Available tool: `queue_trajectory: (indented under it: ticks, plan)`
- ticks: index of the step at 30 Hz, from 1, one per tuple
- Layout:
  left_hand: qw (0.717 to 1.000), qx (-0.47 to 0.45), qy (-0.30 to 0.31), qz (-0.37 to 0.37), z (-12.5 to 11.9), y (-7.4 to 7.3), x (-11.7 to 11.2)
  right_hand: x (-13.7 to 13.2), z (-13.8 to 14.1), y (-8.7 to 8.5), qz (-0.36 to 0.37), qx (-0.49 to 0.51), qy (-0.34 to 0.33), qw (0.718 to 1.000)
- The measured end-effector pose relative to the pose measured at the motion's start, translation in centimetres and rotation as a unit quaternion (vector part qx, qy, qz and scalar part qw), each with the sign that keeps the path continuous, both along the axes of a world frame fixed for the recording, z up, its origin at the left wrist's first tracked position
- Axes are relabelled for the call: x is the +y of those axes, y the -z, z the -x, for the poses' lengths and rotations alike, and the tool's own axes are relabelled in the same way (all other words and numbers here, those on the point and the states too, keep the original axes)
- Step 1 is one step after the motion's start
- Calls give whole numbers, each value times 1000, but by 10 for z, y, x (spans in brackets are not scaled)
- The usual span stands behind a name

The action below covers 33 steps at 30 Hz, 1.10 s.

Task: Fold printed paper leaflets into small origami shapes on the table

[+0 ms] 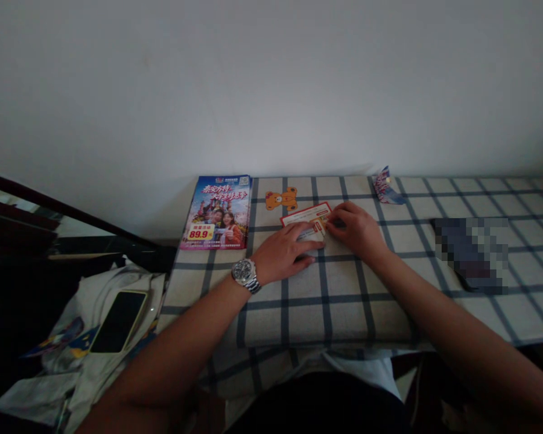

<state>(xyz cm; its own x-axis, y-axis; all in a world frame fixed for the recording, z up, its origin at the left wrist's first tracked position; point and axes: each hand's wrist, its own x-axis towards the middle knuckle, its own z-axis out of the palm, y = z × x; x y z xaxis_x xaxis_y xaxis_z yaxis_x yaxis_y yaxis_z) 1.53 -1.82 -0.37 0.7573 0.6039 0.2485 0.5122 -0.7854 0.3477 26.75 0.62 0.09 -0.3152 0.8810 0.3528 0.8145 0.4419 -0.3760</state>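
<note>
A white paper leaflet with a red border (304,214) lies on the checked tablecloth, partly covered by my hands. My left hand (286,252), with a metal watch (246,275) on its wrist, rests with fingers spread flat over the leaflet's lower left part. At the leaflet's right edge, the fingers of my right hand (355,228) are pinched together on the paper. Just behind the leaflet lies a flat brown bear figure (281,199). A stack of colourful flyers (218,214) sits to the left of my hands.
A folded or crumpled piece of printed paper (387,188) stands near the wall. A dark, pixelated flat object (473,256) lies on the right of the checked tablecloth (289,319). At the lower left, a phone (119,321) rests on white cloth. The wall (271,90) bounds the back.
</note>
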Motion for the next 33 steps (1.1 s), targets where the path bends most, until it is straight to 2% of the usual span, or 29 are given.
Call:
queue_trajectory:
  ticks: [12, 21, 24, 29, 33]
  plan:
    - [1000, -3, 0, 2, 0, 2, 1, 31, -7, 2, -18, -28, 71, 997]
    - [1000, -3, -1, 10, 0, 0, 0, 27, -8, -7, -24, -59, 54, 997]
    - [1000, -2, -3, 11, -1, 0, 0, 20, -9, -7, -43, -31, 16, 998]
    - [1000, 1, -2, -6, 0, 0, 1, 9, -9, 0, -80, 12, -130, 988]
    - [1000, 6, 2, -24, 1, 1, 3, 4, -10, 10, -73, 5, -191, 979]
